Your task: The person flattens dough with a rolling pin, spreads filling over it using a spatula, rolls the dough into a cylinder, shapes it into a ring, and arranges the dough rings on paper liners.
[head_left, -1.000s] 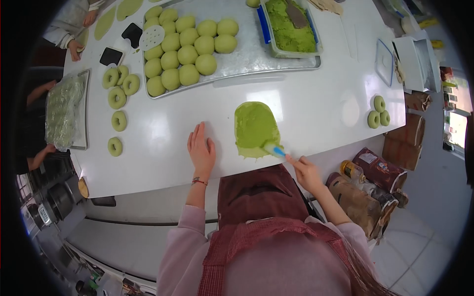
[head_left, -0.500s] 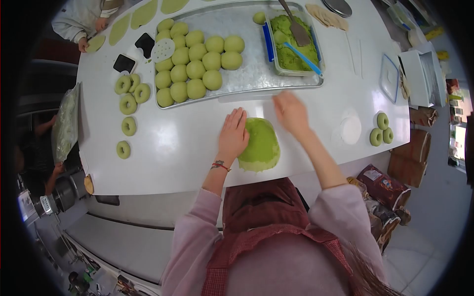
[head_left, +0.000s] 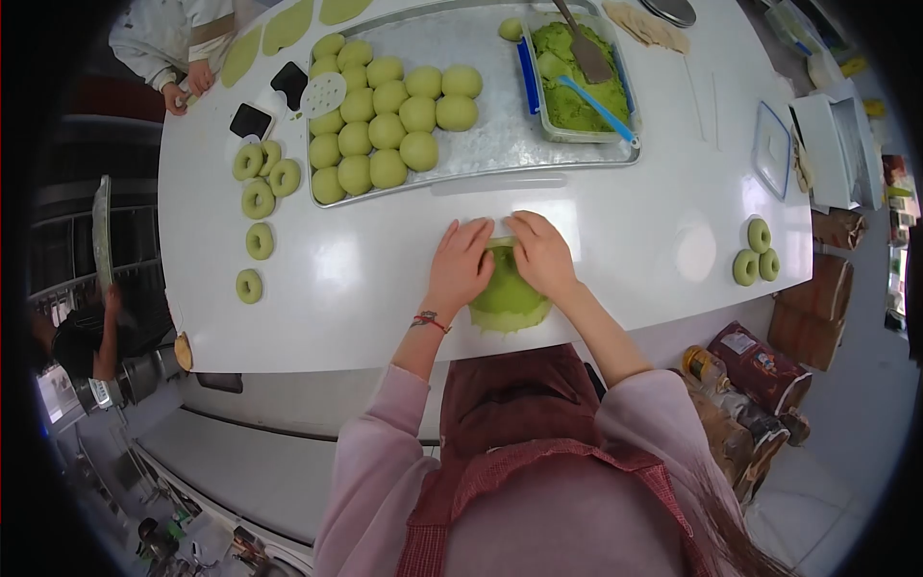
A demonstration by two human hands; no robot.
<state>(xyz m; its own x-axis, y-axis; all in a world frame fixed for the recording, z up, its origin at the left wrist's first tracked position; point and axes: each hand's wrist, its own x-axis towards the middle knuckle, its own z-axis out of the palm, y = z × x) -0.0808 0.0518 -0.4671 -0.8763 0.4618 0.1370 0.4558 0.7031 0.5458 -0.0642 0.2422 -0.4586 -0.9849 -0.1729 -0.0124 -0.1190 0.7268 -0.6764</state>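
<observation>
A flat sheet of green dough, spread with a darker green filling, lies on the white table in front of me. My left hand is at its far left corner, fingers bent over the far edge. From the other side, my right hand grips the same far edge, which looks slightly folded over. The fingertips of both hands nearly meet there, and they partly hide the rim of the dough.
Beyond my hands is a metal tray with several dough balls and a tub of green filling holding a spatula. Dough rings lie left, more rings right. Co-workers' hands are at the far left.
My right hand has come down from beyond the dough onto its far edge, beside my left hand. The left fingers have bent over that edge. At left, a co-worker's tray has turned edge-on.
</observation>
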